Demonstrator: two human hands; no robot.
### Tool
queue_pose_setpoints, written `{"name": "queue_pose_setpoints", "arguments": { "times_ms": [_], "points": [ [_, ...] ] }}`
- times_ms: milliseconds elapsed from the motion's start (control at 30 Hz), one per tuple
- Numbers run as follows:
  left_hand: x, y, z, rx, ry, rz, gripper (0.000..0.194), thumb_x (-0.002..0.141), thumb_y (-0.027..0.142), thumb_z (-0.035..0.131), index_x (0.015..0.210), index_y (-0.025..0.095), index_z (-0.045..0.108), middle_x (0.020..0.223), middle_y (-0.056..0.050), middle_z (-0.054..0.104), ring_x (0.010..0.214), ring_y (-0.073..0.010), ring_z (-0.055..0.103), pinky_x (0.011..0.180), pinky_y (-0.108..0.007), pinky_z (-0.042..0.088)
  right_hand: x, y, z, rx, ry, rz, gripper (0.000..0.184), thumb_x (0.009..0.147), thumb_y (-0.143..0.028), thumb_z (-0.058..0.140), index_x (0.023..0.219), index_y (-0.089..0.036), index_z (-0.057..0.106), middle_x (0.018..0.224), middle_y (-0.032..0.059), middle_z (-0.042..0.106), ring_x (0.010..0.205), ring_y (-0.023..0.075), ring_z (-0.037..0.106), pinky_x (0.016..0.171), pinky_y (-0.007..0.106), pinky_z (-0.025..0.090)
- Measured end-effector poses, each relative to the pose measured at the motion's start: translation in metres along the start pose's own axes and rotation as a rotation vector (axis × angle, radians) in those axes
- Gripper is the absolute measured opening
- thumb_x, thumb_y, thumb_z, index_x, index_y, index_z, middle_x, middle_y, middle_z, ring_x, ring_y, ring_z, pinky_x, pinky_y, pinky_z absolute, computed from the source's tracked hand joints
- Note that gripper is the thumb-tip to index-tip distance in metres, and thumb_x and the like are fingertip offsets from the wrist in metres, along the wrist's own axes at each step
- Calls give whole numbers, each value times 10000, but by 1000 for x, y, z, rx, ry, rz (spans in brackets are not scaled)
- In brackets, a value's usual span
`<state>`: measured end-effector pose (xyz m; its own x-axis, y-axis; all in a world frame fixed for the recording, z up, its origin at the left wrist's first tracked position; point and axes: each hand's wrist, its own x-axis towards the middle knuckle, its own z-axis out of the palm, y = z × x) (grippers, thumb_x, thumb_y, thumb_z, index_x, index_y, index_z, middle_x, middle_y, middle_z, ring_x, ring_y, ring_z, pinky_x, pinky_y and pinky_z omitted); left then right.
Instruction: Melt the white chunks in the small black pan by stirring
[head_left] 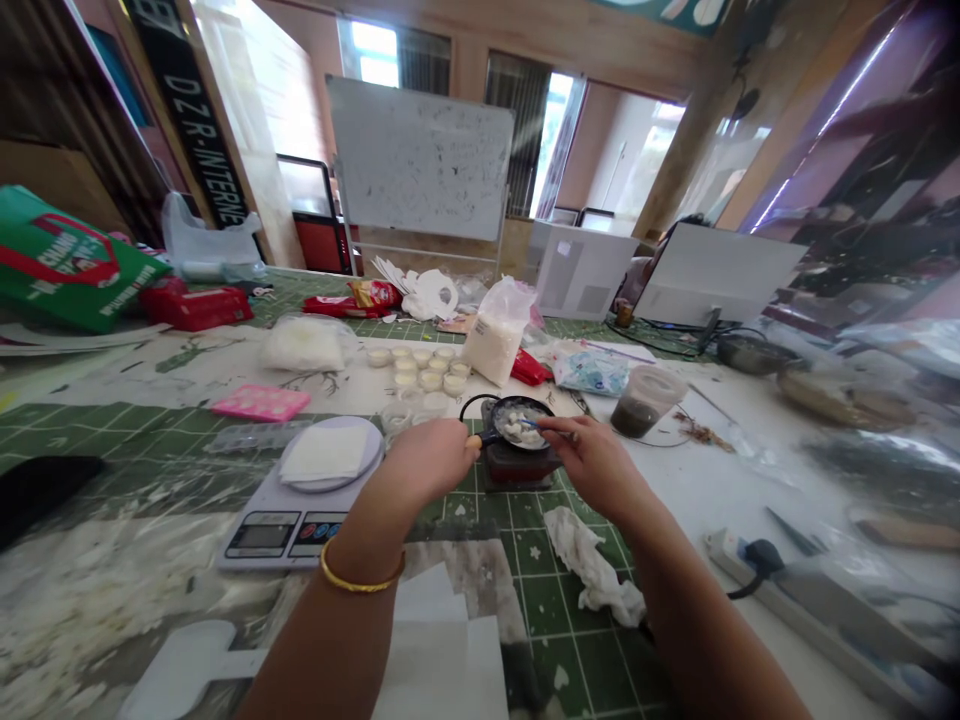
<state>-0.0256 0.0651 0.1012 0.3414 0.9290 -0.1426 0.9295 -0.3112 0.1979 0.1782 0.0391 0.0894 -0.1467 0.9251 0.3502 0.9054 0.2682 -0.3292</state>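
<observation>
Green gridded desk cover (540, 620), pretty cluttered; kitchen scale (307, 498) by the left forearm (330, 640), white paper (326, 452) on top; left hand (424, 460) has fingers curled round the pan handle (490, 437); right hand (600, 460) has fingers pinched narrow; dark red heater block (517, 468) between them, small black pan (517, 448) sitting on it; white lumps (519, 432) inside; thin bluish stick (532, 423) dipping in, gripped by that right hand.

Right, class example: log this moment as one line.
left hand: gripping pan handle | right hand: holding thin tool in pan | pan: white lumps inside, on dark-red base | scale: white sheets on top
</observation>
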Motion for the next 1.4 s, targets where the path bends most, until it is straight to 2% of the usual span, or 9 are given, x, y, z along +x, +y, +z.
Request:
{"name": "queue_pose_setpoints", "arguments": {
  "times_ms": [100,267,400,533,700,833,967,1100,1400],
  "points": [
    [0,-1,1,-1,2,3,413,830,418,294,768,168,618,783,-94,647,645,-179,569,529,-256,331,-3,0,-6,-21,78,10,298,858,-320,402,986,-228,655,924,60,674,886,193,583,794,321,405],
    [1,-1,2,4,4,-2,416,830,425,295,764,171,617,786,-94,649,637,-187,570,514,-261,322,-7,1,-12,-53,54,11,286,854,-310,405,950,-219,659,876,54,680,850,195,592,776,317,403],
    [0,-1,1,11,2,5,403,830,411,303,769,174,622,801,-96,654,656,-192,576,534,-265,339,-8,1,-14,-34,153,30,276,853,-329,411,927,-221,654,876,40,678,831,184,597,761,299,404],
    [1,-2,2,8,4,8,413,833,411,288,749,175,617,785,-97,652,632,-196,568,522,-275,335,-9,0,-15,-51,83,18,269,850,-307,412,886,-212,661,816,38,681,792,186,603,734,301,406],
    [0,-2,2,-8,9,15,409,830,420,293,724,172,600,756,-88,641,614,-180,556,507,-264,306,-9,0,-16,-37,164,21,270,855,-321,406,869,-211,653,865,33,684,811,182,601,743,295,401],
    [0,-3,1,-8,11,3,408,830,420,293,734,169,600,754,-90,639,600,-168,550,503,-258,298,-7,0,-14,-30,81,14,269,857,-301,398,841,-205,648,838,27,689,797,182,604,727,290,402],
    [-1,-4,0,-17,17,7,411,825,439,300,719,173,594,767,-88,639,604,-174,552,498,-261,296,-6,0,-13,-12,136,39,268,859,-313,399,894,-205,642,837,27,687,794,177,604,729,283,402],
    [-1,-4,1,-32,8,-16,431,819,477,295,710,177,585,763,-83,638,591,-171,548,488,-259,293,-7,-1,-14,1,42,35,265,853,-325,405,900,-218,643,808,23,685,780,181,607,727,286,403],
    [-1,-5,0,-28,3,-8,453,818,476,285,762,173,617,795,-95,644,618,-178,558,517,-266,332,-8,-1,-17,20,53,26,276,859,-332,390,859,-211,638,806,19,692,775,184,612,730,294,397]
  ]
}}
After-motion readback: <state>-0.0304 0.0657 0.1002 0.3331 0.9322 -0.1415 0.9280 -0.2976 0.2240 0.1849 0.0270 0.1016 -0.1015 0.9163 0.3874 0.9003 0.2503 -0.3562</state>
